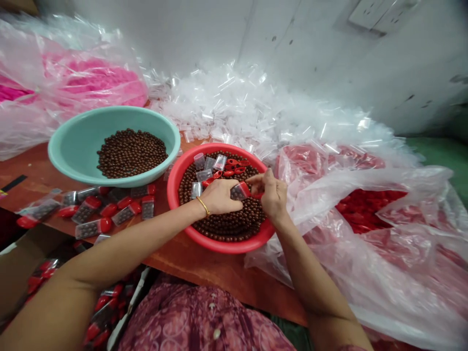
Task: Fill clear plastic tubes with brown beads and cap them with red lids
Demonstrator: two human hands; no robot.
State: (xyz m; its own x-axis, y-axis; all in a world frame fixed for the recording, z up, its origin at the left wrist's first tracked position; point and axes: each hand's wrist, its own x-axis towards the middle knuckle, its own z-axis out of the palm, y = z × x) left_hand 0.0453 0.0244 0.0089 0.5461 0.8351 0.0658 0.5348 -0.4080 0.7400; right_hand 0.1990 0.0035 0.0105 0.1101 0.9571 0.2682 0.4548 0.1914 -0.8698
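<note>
My left hand (222, 196) is closed around a small clear plastic container (237, 192) filled with dark balls, its red end turned to the right. Just beside that end, my right hand (271, 194) has its fingers pinched on a small red plastic piece (258, 196), partly hidden by them. Both hands are over a red basin (224, 246) full of brown balls (224, 228). On top of the balls lie several empty clear containers (204, 174) and several red caps (235, 167), toward the far side.
A turquoise basin (69, 146) with brown balls stands left. Filled red-capped containers (87, 209) lie before it, more in a box (104, 312) below. Clear containers (248, 107) are heaped against the wall. Bags hold red pieces (365, 209) at right, pink ones (98, 80) at left.
</note>
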